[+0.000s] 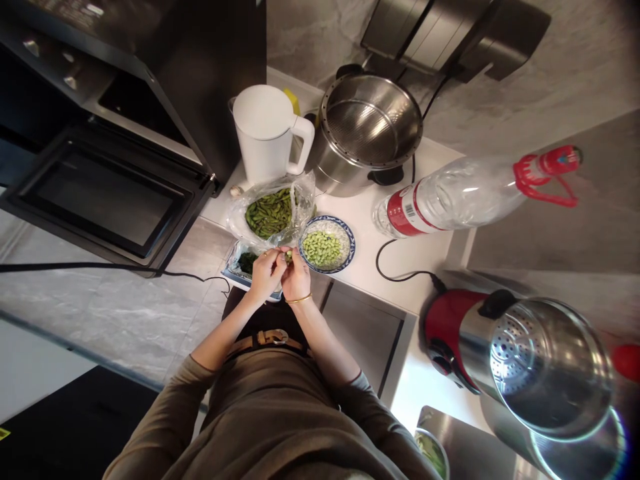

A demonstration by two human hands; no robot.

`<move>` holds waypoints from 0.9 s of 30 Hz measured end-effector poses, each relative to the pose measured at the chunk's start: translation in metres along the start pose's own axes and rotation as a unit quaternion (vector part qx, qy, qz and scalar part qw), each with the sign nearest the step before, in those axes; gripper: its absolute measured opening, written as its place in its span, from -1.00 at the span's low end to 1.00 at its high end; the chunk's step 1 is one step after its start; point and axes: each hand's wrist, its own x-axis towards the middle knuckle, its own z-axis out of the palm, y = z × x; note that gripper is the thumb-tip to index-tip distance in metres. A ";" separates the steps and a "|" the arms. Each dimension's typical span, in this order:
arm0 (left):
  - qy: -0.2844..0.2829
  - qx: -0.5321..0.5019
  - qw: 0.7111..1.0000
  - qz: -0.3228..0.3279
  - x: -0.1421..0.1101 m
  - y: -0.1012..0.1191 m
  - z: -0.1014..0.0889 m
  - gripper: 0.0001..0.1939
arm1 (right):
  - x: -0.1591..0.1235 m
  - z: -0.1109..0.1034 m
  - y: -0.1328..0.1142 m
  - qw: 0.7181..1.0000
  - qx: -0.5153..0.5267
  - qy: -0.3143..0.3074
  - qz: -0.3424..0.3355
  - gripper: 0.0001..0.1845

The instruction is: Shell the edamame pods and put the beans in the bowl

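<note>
My left hand and my right hand meet in front of my belt, fingertips pinched together. Between them is a small green edamame pod, partly covered by the fingers. Just beyond, a clear plastic bag lies open around a heap of whole edamame pods. Beside my right hand sits a blue-and-white patterned plate bearing shelled green beans. Under my left hand is a bag-lined tray with dark green matter inside, partly hidden by the hand.
A white pitcher and a steel pot stand behind the bag. To the right are a large water bottle and a red-and-steel cooker with a cord. An oven door hangs open at left.
</note>
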 end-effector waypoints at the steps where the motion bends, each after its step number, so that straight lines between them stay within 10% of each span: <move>1: -0.004 -0.004 1.000 0.003 0.001 -0.001 -0.002 -0.68 | 0.002 -0.002 0.000 1.000 0.000 0.005 0.007 -0.74; 13: -0.016 -0.143 0.984 -0.104 0.004 0.001 -0.021 -0.48 | 0.002 -0.005 -0.011 0.990 0.026 -0.093 0.103 -0.85; 27: -0.098 -0.086 0.987 -0.095 0.001 0.000 -0.025 -0.66 | 0.005 -0.010 -0.011 0.994 -0.100 -0.039 -0.033 -0.59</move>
